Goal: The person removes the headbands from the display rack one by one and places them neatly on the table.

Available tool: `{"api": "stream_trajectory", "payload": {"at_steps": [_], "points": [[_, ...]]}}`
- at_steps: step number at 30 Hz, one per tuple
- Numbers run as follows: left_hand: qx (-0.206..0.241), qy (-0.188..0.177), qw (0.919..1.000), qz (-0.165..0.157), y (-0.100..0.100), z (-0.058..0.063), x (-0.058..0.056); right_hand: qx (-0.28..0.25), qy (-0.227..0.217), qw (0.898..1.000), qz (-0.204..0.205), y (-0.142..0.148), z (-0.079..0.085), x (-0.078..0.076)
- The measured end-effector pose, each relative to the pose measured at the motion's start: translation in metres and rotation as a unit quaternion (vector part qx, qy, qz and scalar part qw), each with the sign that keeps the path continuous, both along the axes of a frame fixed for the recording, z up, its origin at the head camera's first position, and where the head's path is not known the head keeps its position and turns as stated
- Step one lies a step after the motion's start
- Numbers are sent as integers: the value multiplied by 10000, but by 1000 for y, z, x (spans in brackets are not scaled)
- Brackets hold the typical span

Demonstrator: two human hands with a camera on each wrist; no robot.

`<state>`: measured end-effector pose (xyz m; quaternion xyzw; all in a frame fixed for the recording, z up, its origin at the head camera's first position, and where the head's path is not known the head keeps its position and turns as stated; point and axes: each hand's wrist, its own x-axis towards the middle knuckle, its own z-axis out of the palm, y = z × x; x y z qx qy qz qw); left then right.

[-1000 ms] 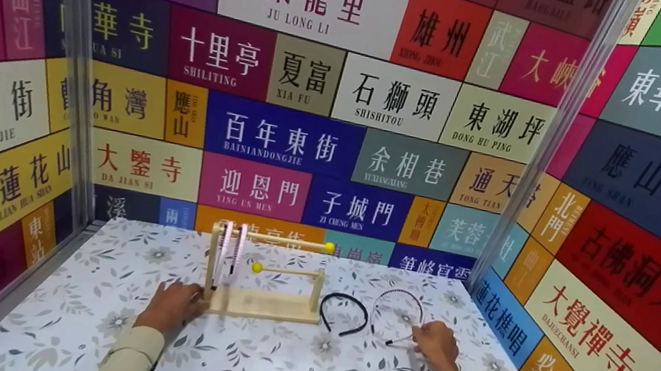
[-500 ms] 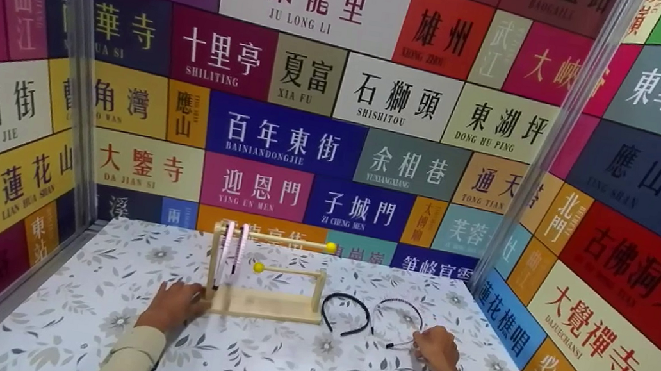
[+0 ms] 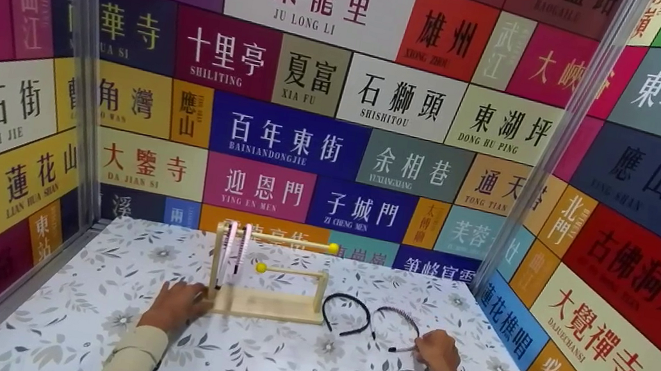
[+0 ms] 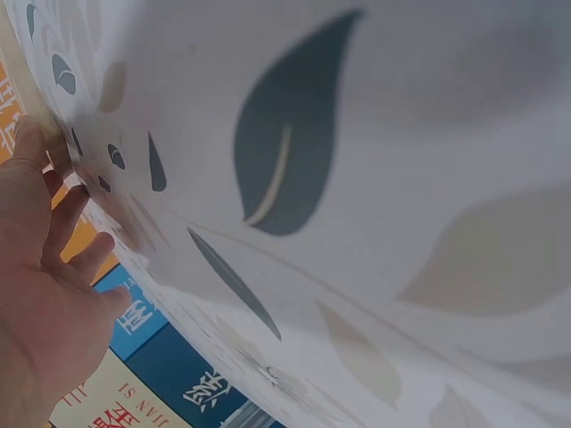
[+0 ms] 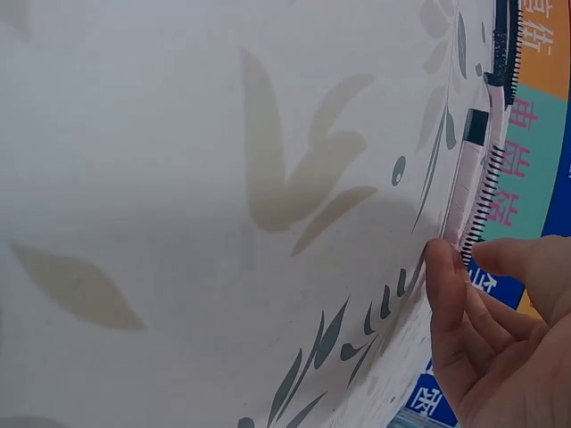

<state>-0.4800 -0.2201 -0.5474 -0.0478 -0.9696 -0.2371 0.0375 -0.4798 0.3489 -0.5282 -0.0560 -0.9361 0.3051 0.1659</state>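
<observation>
A pale wooden rack [image 3: 268,305] with two yellow-tipped pegs stands on the table; two pink headbands [image 3: 242,249] hang from its upper peg. My left hand [image 3: 176,306] holds the left end of the rack's base, with thumb and forefinger at the wood [image 4: 55,143] in the left wrist view. On the right, my right hand [image 3: 438,352] pinches one side of a toothed, pale pink headband [image 3: 397,311] with dark ends. The right wrist view shows thumb and forefinger on its band [image 5: 464,201]. Between rack and right hand lies a black headband [image 3: 348,298].
A white cloth with a grey leaf pattern covers the table [image 3: 253,369]. Colourful sign-covered walls [image 3: 286,134] rise close behind it and at both sides, with metal posts [image 3: 83,79] at the corners.
The arch of the toothed headband has tipped lower towards the table in my right hand. My left hand stays at the rack, and the head view has shifted slightly.
</observation>
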Motion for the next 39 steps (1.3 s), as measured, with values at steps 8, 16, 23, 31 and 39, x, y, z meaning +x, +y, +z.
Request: {"api": "stream_trajectory", "payload": {"at_steps": [8,16,23,31,39], "points": [[-104,-15,9999,5,2,4,3,-40,153,9997,208,0,2,3],[-24,-129,9999,78,2,4,2,-26,529,9983,227,-5,10,1],[84,161,9998,41,3,1,8,181,376,9989,228,-18,28,-7],[67,292,9995,19,5,4,12,250,587,9968,486,-46,47,-6],[147,244,9996,65,1,0,7,397,1154,9858,1151,-91,58,-5]]}}
